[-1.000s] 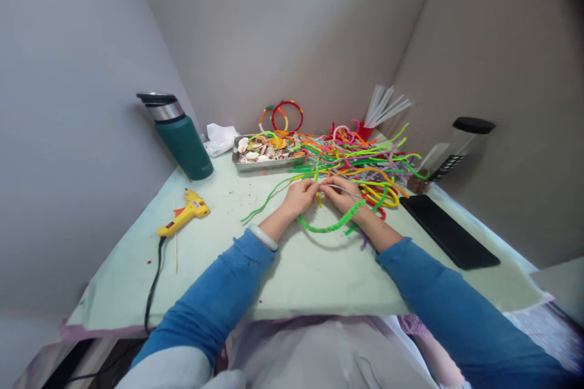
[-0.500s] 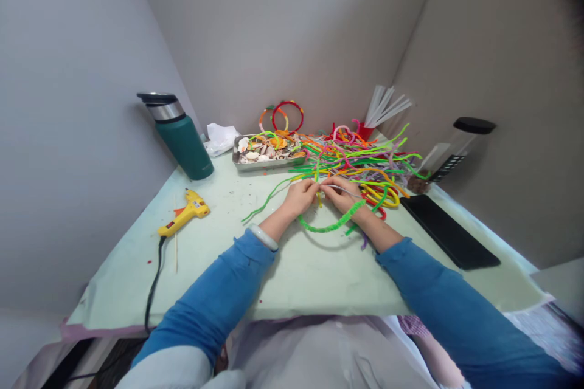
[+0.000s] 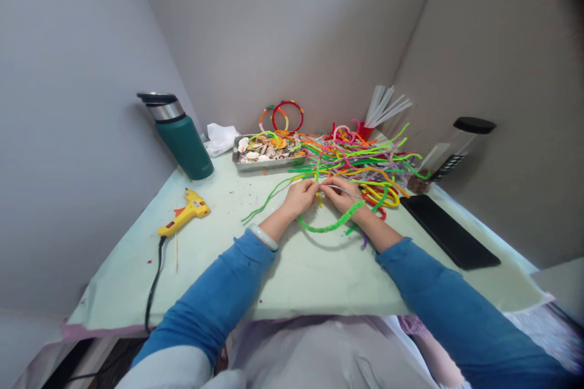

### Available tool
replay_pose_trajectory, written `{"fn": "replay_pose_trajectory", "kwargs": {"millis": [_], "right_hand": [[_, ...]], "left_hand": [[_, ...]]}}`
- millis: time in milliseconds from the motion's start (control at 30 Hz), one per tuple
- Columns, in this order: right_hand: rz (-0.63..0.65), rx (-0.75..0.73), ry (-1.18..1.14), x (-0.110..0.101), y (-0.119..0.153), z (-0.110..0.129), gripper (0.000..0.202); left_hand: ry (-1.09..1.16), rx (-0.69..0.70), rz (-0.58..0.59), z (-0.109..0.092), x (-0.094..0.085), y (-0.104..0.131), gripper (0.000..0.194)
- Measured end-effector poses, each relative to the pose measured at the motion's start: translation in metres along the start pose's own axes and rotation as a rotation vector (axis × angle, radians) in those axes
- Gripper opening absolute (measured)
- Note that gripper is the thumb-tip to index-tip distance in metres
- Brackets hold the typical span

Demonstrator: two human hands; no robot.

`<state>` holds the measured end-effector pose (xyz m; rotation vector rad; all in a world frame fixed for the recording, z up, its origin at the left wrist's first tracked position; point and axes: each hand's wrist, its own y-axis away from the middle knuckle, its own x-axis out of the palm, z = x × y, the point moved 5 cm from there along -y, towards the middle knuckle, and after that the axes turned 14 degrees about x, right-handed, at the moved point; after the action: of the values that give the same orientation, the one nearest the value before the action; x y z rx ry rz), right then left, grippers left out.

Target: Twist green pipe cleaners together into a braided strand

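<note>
My left hand [image 3: 300, 197] and my right hand [image 3: 341, 197] meet over the table, their fingertips pinched close together. Between them they hold a curved hoop: bright green pipe cleaner [image 3: 325, 229] covers its near side, and a bare grey wire [image 3: 343, 189] shows across my right fingers. A green strand stands up from the pinch, and a short yellow end [image 3: 320, 201] hangs beneath it. Exactly what each fingertip presses on is hidden. Just beyond the hands lies a tangled heap of colourful pipe cleaners [image 3: 351, 155].
On the left are a yellow glue gun [image 3: 185, 216] with its cord, a thin stick [image 3: 176, 252] and a green bottle [image 3: 185, 146]. Behind stand a metal tray [image 3: 269, 165] of shells and two finished-looking rings [image 3: 302, 115]. White sticks [image 3: 383, 106], a clear bottle [image 3: 449, 149] and a black phone-like slab [image 3: 449, 231] are right.
</note>
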<state>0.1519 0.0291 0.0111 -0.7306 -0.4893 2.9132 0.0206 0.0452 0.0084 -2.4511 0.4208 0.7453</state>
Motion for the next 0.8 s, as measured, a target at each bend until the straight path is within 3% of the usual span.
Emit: {"fn": "replay_pose_trajectory", "kwargs": {"millis": [800], "right_hand": [[-0.012,-0.008,0.012,-0.0007,0.0002,0.0012,0.023]], "left_hand": [[0.003,0.004,0.006,-0.0002,-0.0001,0.0002,0.035]]}}
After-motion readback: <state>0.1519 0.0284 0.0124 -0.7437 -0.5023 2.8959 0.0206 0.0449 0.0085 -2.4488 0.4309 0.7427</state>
